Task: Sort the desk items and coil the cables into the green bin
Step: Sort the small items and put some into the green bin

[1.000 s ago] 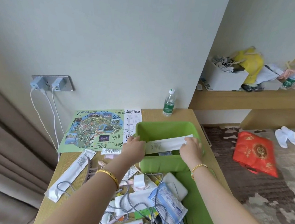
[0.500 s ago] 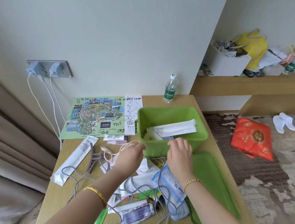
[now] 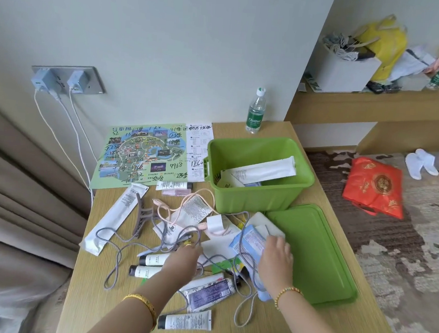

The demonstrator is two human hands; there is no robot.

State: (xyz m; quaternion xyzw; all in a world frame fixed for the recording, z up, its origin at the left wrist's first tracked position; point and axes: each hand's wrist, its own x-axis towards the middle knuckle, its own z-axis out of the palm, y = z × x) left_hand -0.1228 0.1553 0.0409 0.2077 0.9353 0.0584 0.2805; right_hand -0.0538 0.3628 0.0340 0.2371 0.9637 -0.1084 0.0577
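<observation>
The worktop is pale wood-grain laminate with a matt face. At its far right corner the green bin is smooth, slightly glossy plastic, as is its lid along the right edge. The grey cable looks braided cloth. The map by the far edge is printed paper. The tubes near the front edge look like soft plastic.

A wall socket holds two chargers, their white cords hanging down beside a beige curtain. Past the surface, a wooden shelf carries a white box, a yellow bag and a bottle lying among papers. On the patterned carpet lie a red bag and white slippers.
</observation>
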